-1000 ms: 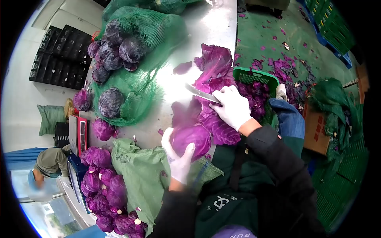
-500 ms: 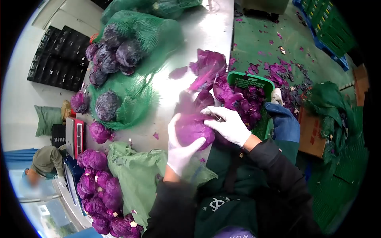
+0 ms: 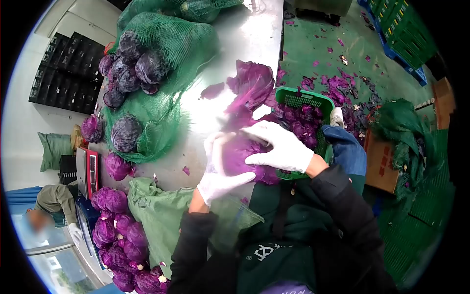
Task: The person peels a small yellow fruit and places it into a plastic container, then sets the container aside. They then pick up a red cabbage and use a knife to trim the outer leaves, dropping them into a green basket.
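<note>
A metal-topped table (image 3: 240, 44) stands on a green floor (image 3: 318, 54) strewn with purple leaf scraps (image 3: 340, 88). The cabbage (image 3: 237, 159) in work, a purple head partly blurred, is held between both hands above the table's near edge. The left hand (image 3: 220, 171) is clamped on its left side, fingers curved round it and thumb across the near face. The right hand (image 3: 281, 147) is at its right side, thumb and fingers apart; whether they grip a leaf cannot be told. Loose leaves (image 3: 252, 83) lie just beyond the hands. A green crate (image 3: 323, 100) containing purple pieces stands right of the table. To the left are dark cabbages (image 3: 151, 67) on green mesh (image 3: 196, 44), a green sack (image 3: 156, 206) and piled purple heads (image 3: 134, 235).
</note>
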{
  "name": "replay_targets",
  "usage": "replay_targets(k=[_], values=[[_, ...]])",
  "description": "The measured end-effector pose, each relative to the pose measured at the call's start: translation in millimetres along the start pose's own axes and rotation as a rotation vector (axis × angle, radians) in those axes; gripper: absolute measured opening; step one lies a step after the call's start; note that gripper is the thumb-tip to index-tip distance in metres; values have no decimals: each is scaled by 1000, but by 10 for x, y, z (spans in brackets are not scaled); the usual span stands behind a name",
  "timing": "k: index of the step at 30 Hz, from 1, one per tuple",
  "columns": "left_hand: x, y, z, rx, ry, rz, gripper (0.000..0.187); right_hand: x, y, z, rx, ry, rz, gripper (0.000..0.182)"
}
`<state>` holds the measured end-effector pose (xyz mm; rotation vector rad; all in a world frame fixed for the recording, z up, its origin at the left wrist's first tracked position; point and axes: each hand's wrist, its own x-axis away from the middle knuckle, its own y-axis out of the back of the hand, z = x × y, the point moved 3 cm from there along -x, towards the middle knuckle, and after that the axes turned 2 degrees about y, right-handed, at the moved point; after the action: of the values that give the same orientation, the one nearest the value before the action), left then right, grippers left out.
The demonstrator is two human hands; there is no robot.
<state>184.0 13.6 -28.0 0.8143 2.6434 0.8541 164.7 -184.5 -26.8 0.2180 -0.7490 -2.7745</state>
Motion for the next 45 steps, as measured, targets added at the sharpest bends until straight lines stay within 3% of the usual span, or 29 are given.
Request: replay_targets(k=[1, 2, 5, 6, 7, 9, 11, 13, 14, 17, 18, 19, 21, 22, 23, 25, 27, 28, 31, 33, 35, 39, 41, 43, 45], values=[[-8, 27, -32, -171, -65, 23, 91, -11, -35, -75, -136, -20, 15, 63], [-2, 32, -25, -136, -60, 35, 93, -12, -54, -120, -172, -26, -6, 60], [221, -184, 32, 512, 214, -173, 102, -18, -69, -121, -182, -29, -63, 55], [208, -245, -236, 698, 289, -255, 103, -4, -99, -114, -175, -33, -75, 53], [256, -312, -210, 472, 260, -309, 102, 9, -122, -104, -130, -19, -107, 52], [218, -392, -135, 365, 294, -402, 104, 12, -147, -89, -40, 14, -172, 49], [197, -355, -174, 422, 341, -356, 104, 28, -121, 19, 324, 288, -238, 26], [165, -339, -179, 353, 327, -326, 104, 42, -164, 31, 632, 315, -203, 11], [183, -338, -143, 251, 292, -322, 105, -22, -136, -14, 646, 389, -281, 7], [169, -323, -99, 71, 232, -317, 108, -242, -73, -289, 680, 249, -389, 10], [172, -308, -121, 64, 225, -315, 108, -357, 47, -271, 614, -87, -247, 13], [177, -301, -138, 59, 216, -312, 108, -408, 98, -487, 573, -45, -390, 18], [211, -330, -75, 175, 209, -271, 109, -347, 112, -756, 396, -174, -324, 23], [211, -357, -78, 206, 227, -285, 110, -298, 143, -546, 224, -88, -389, 25], [222, -351, -88, 143, 222, -287, 110, -273, 197, -333, 65, -185, -212, 39], [174, -313, -103, 15, 198, -272, 110, -205, 213, 42, 68, 18, -46, 57], [164, -325, -72, 94, 152, -226, 109, -204, 116, 88, 94, -77, 204, 73], [183, -329, -65, 101, 150, -221, 109, -226, 58, 3, 81, -3, 179, 72], [135, -299, -121, 119, 116, -216, 108, -273, 31, 9, 20, -32, 235, 72], [194, -305, -168, -17, 105, -246, 105, -274, 54, -12, -32, -60, 191, 49], [152, -325, -228, 60, 71, -205, 106, -223, 88, -49, -61, 1, 100, 34], [219, -350, -212, -101, 106, -184, 109, -201, 13, -58, 260, 220, -255, 16], [201, -328, -224, -150, 99, -174, 112, -324, 132, -250, 362, 12, -341, 12], [236, -333, -235, -124, 73, -188, 110, -377, 221, -429, 267, -248, -211, 19], [279, -342, -198, -115, 51, -203, 112, -272, 191, -301, 248, 9, -164, 24]])
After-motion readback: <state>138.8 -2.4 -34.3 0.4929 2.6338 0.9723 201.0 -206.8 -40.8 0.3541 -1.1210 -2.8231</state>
